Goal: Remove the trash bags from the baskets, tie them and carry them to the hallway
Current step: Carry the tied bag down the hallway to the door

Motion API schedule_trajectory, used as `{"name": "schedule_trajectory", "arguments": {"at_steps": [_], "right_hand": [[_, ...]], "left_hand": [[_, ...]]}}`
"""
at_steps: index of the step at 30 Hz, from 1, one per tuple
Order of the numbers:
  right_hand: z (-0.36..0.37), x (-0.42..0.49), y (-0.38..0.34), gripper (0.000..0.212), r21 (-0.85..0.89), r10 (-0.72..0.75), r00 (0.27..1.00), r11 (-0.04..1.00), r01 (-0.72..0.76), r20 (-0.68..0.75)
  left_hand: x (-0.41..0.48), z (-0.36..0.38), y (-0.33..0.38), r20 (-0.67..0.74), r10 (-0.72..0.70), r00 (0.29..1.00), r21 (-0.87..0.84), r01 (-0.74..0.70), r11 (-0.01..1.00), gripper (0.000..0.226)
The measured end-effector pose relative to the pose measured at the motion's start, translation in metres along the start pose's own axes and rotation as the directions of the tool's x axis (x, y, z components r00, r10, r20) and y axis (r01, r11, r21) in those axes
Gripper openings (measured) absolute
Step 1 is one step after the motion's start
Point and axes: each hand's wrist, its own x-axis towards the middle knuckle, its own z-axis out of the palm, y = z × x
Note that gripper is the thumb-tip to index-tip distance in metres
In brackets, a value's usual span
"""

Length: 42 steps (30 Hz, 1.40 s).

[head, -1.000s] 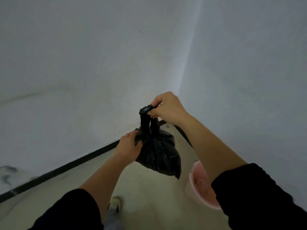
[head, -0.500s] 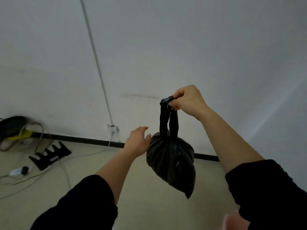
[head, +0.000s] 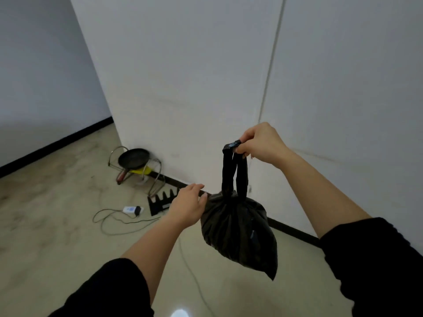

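The right hand [head: 261, 143] is raised in front of the person. Its fingers and thumb pinch the top of the two looped handles [head: 234, 170] of a black trash bag [head: 238, 229]. The bag hangs free in the air below that hand, well above the floor [head: 57, 225]. Its neck is gathered where the handles meet, its body is bulging, and its bottom corner points down to the right.

The left hand [head: 188, 207] reaches out at the bag's upper left side with its fingers nearly straight and holds nothing. Its fingertips seem to touch the gathered plastic, though the dark bag makes the contact hard to judge. Both forearms are bare below black sleeves [head: 377, 259].

A white wall [head: 194, 76] stands behind the bag, with a dark baseboard [head: 293, 229] along its foot. On the beige floor at the wall's corner sits a wire metal stand [head: 158, 177] carrying a black frying pan [head: 134, 158], with something yellow [head: 142, 171] under it. Near the stand lies a flat black toothed piece [head: 160, 202]. Just left of that piece is a small white plug block [head: 131, 209] with a thin cable [head: 119, 225] looping across the floor.
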Motion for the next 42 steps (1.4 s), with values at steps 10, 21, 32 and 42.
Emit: {"name": "schedule_trajectory", "arguments": {"at_steps": [10, 21, 32, 42], "right_hand": [[0.219, 0.120, -0.173, 0.009, 0.087, -0.145, 0.976, 0.987, 0.132, 0.164], [0.446, 0.286, -0.350, 0.004, 0.155, -0.318, 0.890, 0.947, 0.281, 0.327], [0.649, 0.451, -0.494, 0.009, 0.179, -0.369, 0.830, 0.929, 0.323, 0.417], [0.836, 0.636, -0.600, 0.009, 0.175, -0.302, 0.867, 0.952, 0.252, 0.397]], "left_hand": [[0.029, -0.172, -0.222, -0.224, -0.187, 0.956, 0.043, 0.201, 0.979, 0.043], [0.117, -0.326, -0.448, -0.328, -0.370, 0.869, -0.009, 0.389, 0.921, 0.049], [0.221, -0.476, -0.666, -0.384, -0.432, 0.816, -0.006, 0.465, 0.885, 0.047], [0.358, -0.616, -0.883, -0.315, -0.395, 0.863, 0.053, 0.432, 0.901, 0.048]]}}
